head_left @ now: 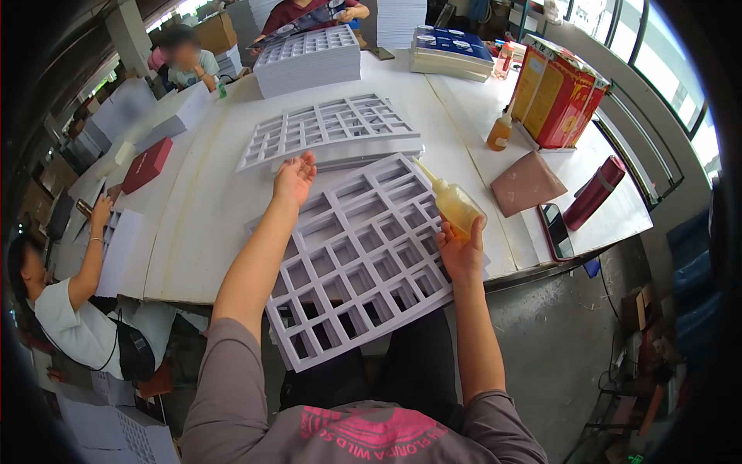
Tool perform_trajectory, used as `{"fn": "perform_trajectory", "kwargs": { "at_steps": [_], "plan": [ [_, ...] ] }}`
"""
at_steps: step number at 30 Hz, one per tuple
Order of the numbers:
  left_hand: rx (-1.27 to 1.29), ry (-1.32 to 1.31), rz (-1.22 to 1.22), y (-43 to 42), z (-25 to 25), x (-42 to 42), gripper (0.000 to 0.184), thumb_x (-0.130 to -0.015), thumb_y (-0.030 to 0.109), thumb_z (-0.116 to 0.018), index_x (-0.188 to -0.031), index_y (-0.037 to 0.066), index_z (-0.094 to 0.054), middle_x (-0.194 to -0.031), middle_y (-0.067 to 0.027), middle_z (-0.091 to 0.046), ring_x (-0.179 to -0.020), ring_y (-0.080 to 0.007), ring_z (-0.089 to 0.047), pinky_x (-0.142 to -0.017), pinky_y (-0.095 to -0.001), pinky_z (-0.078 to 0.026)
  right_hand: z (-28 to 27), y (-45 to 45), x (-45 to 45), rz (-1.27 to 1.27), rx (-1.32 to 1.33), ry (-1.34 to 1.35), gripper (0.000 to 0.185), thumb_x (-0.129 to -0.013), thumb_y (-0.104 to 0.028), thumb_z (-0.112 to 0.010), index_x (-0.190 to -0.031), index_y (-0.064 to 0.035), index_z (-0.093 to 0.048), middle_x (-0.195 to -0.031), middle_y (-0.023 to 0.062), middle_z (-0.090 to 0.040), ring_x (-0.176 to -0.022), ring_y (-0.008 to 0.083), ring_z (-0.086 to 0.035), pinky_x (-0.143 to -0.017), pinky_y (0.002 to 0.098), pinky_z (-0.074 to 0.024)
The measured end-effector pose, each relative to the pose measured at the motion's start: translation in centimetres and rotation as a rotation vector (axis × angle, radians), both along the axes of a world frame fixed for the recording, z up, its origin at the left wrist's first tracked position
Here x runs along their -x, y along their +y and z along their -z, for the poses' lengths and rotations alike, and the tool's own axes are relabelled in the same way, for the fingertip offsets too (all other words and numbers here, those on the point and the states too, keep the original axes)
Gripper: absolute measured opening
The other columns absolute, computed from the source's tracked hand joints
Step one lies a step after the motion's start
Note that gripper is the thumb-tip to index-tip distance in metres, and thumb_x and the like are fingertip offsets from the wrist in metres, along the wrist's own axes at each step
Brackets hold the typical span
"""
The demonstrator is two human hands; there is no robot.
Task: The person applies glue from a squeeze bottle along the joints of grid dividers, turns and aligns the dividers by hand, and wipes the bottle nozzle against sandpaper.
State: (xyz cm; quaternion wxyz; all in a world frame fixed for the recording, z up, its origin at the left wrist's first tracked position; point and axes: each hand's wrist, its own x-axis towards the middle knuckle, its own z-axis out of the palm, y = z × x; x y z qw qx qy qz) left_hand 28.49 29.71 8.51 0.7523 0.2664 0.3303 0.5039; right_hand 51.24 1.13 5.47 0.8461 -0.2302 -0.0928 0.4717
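Red box (pixel 147 165): closed, on the left part of the bench (pixel 189 224). Left grip (pixel 295 182): bare hand, raised between the two trays, fingers loosely half-curled with gaps between them; nothing seen held; contact with either tray cannot be told. Rear tray (pixel 328 130): white, many-celled, lying on a pale stack beyond the left grip. Front tray (pixel 363 259): white, many-celled, lying aslant, far part over the bench, near part jutting past its edge above the lap; left forearm across its left side. Bottle (pixel 460 207): amber contents, long nozzle, beside the front tray's right side, tilted, tip near that tray's far corner; contact not certain. Right grip (pixel 462 251): bare hand, closed round the bottle's lower body. Step in hand, as judged: bottle work at the front tray, the nozzle being up rather than over a cell. Next move calls, in that reading, for tipping the nozzle down onto the bars with the left grip steadying the overhanging tray. Spare bottle (pixel 498 134): amber, upright. Phone (pixel 556 232): near the bench edge. Flask (pixel 594 193): dark red, far right.
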Motion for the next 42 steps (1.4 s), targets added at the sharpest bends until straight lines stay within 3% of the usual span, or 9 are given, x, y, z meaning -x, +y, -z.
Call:
{"fn": "perform_trajectory", "kwargs": {
  "at_steps": [2,6,10,16,19,22,25,34,42],
  "plan": [
    [-0.027,0.029,-0.057,1.1,0.2,-2.0,0.023,-0.092,0.012,-0.050,-0.114,0.007,-0.047,-0.113,-0.0088,-0.057,-0.101,-0.0200,-0.056,-0.078,-0.0351,-0.046,-0.2,0.1,-0.1,0.001,0.012,-0.006,0.058,-0.084,-0.053,-0.057,-0.120,-0.0088,-0.047,-0.105,0.0096,-0.057,-0.084,0.0144,-0.055,-0.071,0.0290,-0.0467],
    [-0.172,0.457,0.176,-3.3,1.1,-2.0,0.038,-0.091,0.010,-0.048,-0.129,0.010,-0.044,-0.117,-0.0082,-0.056,-0.101,-0.0178,-0.056,-0.077,-0.0326,-0.045,-0.1,-0.2,-0.2,0.002,0.018,0.001,0.059,-0.083,-0.054,-0.058,-0.120,-0.0087,-0.047,-0.105,0.0088,-0.057,-0.084,0.0146,-0.055,-0.071,0.0291,-0.0468],
    [-0.664,0.739,0.167,-6.2,3.2,1.5,0.028,-0.088,0.011,-0.054,-0.116,0.008,-0.057,-0.111,-0.0044,-0.058,-0.098,-0.0127,-0.056,-0.073,-0.0259,-0.045,0.2,0.1,-0.3,-0.010,0.011,0.005,0.058,-0.083,-0.053,-0.058,-0.119,-0.0086,-0.048,-0.104,0.0085,-0.057,-0.084,0.0151,-0.055,-0.071,0.0295,-0.0469],
    [-1.159,1.572,-0.137,-8.5,3.9,11.1,0.044,-0.081,0.018,-0.062,-0.123,0.009,-0.051,-0.128,-0.0153,-0.048,-0.118,-0.0303,-0.046,-0.093,-0.0418,-0.038,0.0,0.1,-0.2,-0.017,-0.010,-0.003,0.056,-0.085,-0.050,-0.058,-0.119,-0.0072,-0.048,-0.103,0.0093,-0.058,-0.083,0.0154,-0.055,-0.070,0.0295,-0.0469],
    [-0.793,1.773,-0.166,-8.1,4.8,13.5,0.053,-0.081,0.026,-0.063,-0.128,0.007,-0.047,-0.135,-0.0170,-0.041,-0.124,-0.0344,-0.039,-0.098,-0.0452,-0.034,0.0,0.1,-0.1,0.005,-0.025,-0.001,0.062,-0.085,-0.051,-0.057,-0.123,-0.0042,-0.046,-0.110,0.0154,-0.057,-0.080,0.0154,-0.056,-0.068,0.0268,-0.0466],
    [-0.974,1.423,-0.291,-4.9,9.8,15.4,0.054,-0.081,0.030,-0.063,-0.124,0.000,-0.049,-0.134,-0.0242,-0.039,-0.126,-0.0400,-0.034,-0.105,-0.0466,-0.029,1.5,0.2,-0.9,-0.023,-0.071,0.023,0.060,-0.086,-0.050,-0.055,-0.123,-0.0031,-0.048,-0.112,0.0170,-0.057,-0.082,0.0181,-0.058,-0.069,0.0285,-0.0474],
    [-0.936,1.396,-0.308,-5.8,9.1,14.8,0.051,-0.082,0.028,-0.061,-0.123,0.000,-0.050,-0.134,-0.0244,-0.039,-0.128,-0.0393,-0.031,-0.106,-0.0443,-0.027,1.1,0.2,-0.7,-0.035,-0.069,-0.018,0.060,-0.087,-0.051,-0.054,-0.122,-0.0027,-0.049,-0.107,0.0153,-0.059,-0.079,0.0162,-0.058,-0.065,0.0271,-0.0461],
    [-0.836,1.486,-0.294,-6.4,8.5,14.6,0.049,-0.082,0.028,-0.060,-0.124,0.006,-0.047,-0.139,-0.0192,-0.034,-0.133,-0.0352,-0.026,-0.100,-0.0456,-0.037,2.3,0.1,-1.8,-0.178,-0.174,-0.098,0.064,-0.087,-0.043,-0.057,-0.129,0.0020,-0.041,-0.125,0.0197,-0.050,-0.092,0.0198,-0.056,-0.075,0.0280,-0.0473],
    [-0.815,1.480,-0.283,-6.4,8.6,14.4,0.048,-0.080,0.028,-0.061,-0.123,0.010,-0.047,-0.139,-0.0163,-0.033,-0.133,-0.0343,-0.025,-0.096,-0.0468,-0.041,2.2,0.2,-1.8,-0.137,-0.125,-0.108,0.063,-0.088,-0.043,-0.056,-0.131,0.0006,-0.040,-0.125,0.0193,-0.049,-0.091,0.0186,-0.055,-0.074,0.0265,-0.0472]
  ]
}}
